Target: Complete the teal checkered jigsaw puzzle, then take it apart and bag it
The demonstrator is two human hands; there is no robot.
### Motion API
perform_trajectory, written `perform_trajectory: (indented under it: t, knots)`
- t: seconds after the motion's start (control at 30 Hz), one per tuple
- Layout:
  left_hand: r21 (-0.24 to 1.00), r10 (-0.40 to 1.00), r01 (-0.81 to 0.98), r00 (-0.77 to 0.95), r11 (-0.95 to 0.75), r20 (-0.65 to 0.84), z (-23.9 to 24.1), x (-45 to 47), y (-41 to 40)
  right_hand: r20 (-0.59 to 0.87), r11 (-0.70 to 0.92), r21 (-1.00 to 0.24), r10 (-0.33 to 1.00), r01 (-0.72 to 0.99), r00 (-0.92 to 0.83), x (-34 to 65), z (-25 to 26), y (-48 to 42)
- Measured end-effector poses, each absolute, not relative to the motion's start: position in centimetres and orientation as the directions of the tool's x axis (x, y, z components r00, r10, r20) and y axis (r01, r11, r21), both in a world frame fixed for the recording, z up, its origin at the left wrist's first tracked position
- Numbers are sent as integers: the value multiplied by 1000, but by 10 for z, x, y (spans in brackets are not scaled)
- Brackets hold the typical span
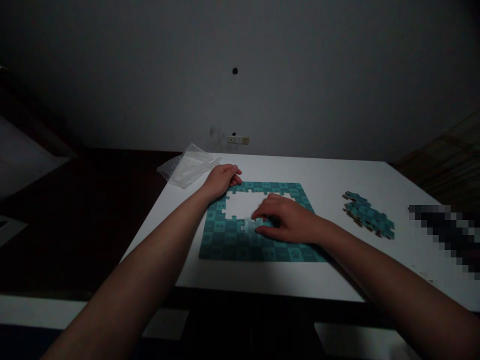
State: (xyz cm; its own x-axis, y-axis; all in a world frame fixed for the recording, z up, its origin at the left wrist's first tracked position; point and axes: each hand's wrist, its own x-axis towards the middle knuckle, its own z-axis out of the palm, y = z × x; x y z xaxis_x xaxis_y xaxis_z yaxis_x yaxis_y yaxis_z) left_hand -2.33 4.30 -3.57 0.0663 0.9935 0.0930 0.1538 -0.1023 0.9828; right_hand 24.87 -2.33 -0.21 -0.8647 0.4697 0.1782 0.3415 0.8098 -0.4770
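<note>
A teal jigsaw puzzle with a checkered pattern lies flat on the white table, its outer part joined around a white gap. At its far left edge rests my left hand, loosely curled with fingers a little apart and nothing visible in it. Over the puzzle's middle, my right hand has its thumb and fingertips around a paler puzzle piece at the lower edge of the gap. The hand hides part of the piece and of the puzzle behind it.
A pile of loose teal puzzle pieces lies on the table to the right. A crumpled clear plastic bag sits at the far left corner. A blurred-out dark object is at the right edge. Behind stands a grey wall.
</note>
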Motion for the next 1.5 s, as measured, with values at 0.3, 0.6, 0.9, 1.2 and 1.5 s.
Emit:
perform_trajectory:
  t: [0.3, 0.6, 0.9, 1.2, 1.5]
  knots:
    - [982, 994, 160, 69, -97, 87, -38, -24, 44, 261, 868, -422, 393, 262, -882, 250, -7, -22]
    - [977, 990, 176, 88, -122, 108, -37, -26, 44, 287, 861, -435, 411, 264, -865, 253, -11, -19]
    - [973, 991, 195, 68, -123, 111, -37, -27, 47, 341, 455, -386, 879, 803, -334, 396, 49, 17]
    - [962, 987, 223, 73, -157, 144, -40, -31, 51, 55, 138, -132, 990, 982, -132, 460, -4, 24]
    - [968, 989, 203, 64, -145, 135, -39, -30, 49, -59, 145, -117, 987, 983, -152, 459, -5, 46]
